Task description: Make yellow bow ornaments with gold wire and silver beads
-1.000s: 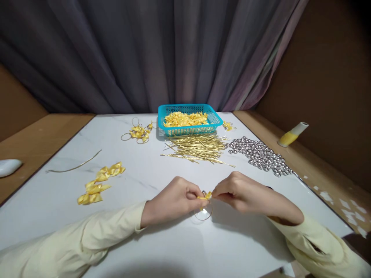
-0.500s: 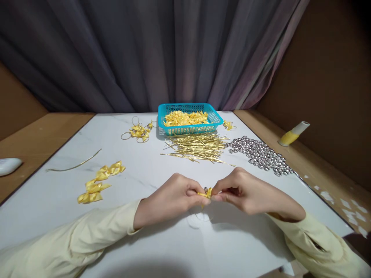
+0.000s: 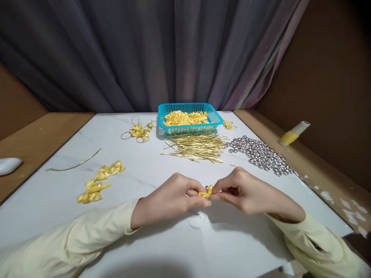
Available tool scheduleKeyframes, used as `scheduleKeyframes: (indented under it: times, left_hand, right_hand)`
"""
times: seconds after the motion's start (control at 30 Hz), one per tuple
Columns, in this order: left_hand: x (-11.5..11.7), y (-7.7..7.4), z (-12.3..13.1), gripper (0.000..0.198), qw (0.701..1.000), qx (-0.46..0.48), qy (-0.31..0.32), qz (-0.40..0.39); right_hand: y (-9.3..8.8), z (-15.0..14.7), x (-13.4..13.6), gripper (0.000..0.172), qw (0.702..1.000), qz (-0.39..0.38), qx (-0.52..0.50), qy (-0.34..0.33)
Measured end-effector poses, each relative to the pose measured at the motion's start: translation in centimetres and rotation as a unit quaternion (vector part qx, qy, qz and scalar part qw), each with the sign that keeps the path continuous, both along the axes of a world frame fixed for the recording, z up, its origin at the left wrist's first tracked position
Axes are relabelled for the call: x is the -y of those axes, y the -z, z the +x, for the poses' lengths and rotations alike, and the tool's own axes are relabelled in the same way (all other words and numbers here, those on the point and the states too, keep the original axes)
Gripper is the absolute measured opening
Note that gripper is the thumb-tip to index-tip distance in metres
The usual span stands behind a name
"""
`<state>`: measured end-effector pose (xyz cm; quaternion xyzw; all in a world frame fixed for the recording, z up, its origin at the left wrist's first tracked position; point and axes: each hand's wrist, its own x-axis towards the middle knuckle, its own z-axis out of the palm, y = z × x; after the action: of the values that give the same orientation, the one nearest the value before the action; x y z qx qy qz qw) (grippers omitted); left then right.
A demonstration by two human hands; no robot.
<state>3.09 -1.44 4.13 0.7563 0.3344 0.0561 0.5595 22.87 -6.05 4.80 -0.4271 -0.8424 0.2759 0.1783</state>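
Note:
A small yellow ribbon bow (image 3: 205,194) is pinched between my two hands, low over the white table (image 3: 162,247). My left hand (image 3: 176,195) grips its left side with thumb and forefinger. From the right, my right hand (image 3: 242,191) pinches the other edge, fingertips close to those of the left. A silver bead (image 3: 206,187) shows at the top of the bow. Below it a thin loop of cord (image 3: 199,223) hangs down, faint and partly hidden. Several loose yellow ribbon bows (image 3: 94,187) lie to the left of my left hand.
Behind my hands stands a blue basket (image 3: 189,129) of yellow bows, with a pile of gold cord pieces (image 3: 199,147) before it. Silver beads (image 3: 257,154) spread rightward. Finished-looking bows with loops (image 3: 139,132) lie back left. One cord (image 3: 74,166) lies left; a white-and-yellow tube (image 3: 293,134) stands right.
Both hands stay nearly in place. The bow has turned slightly between my fingers, showing more of its yellow ribbon, and my left forearm has shifted a little left.

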Motion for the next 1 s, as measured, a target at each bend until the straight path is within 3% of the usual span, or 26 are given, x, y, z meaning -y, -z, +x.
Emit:
scheduleKeyframes:
  times: [0.43,0.8,1.0]
  left_hand:
    - [-0.04,-0.41,0.28,0.023,0.998,0.008,-0.006,0.056]
    - [-0.4,-0.19,0.01,0.025,0.999,0.002,0.007,-0.046]
    - [-0.77,-0.51,-0.1,0.028,0.998,-0.009,0.026,-0.065]
  right_hand:
    - [-0.25,-0.15,0.1,0.019,1.0,-0.001,0.0,-0.008]
    - [0.07,-0.13,0.64,0.026,0.999,0.008,0.027,-0.028]
    - [-0.32,-0.21,0.53,0.027,0.999,-0.01,0.006,-0.034]
